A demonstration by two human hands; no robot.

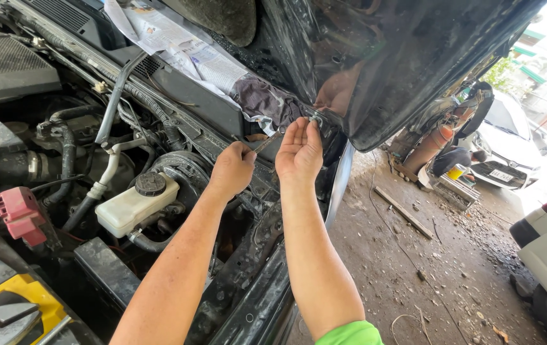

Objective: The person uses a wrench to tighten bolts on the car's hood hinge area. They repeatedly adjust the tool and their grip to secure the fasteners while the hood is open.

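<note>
Both hands work at the hood hinge [322, 122], where the raised black hood [375, 57] meets the car body. The left hand [232, 169] sits just left of the hinge and is clenched around the handle of a slim wrench [268, 140], whose shaft runs up and right toward the hinge. The right hand [299, 152] is directly below the hinge, palm turned up, fingertips pinched on a small bolt [315, 119] there; the bolt is mostly covered by the fingers and hard to make out. The wrench's working end is hidden behind the right hand. Well left of the hinge stands a white fluid reservoir [134, 206] with a black cap. Newspaper [184, 45] lies above and left of the hinge, partly tucked under the hood
</note>
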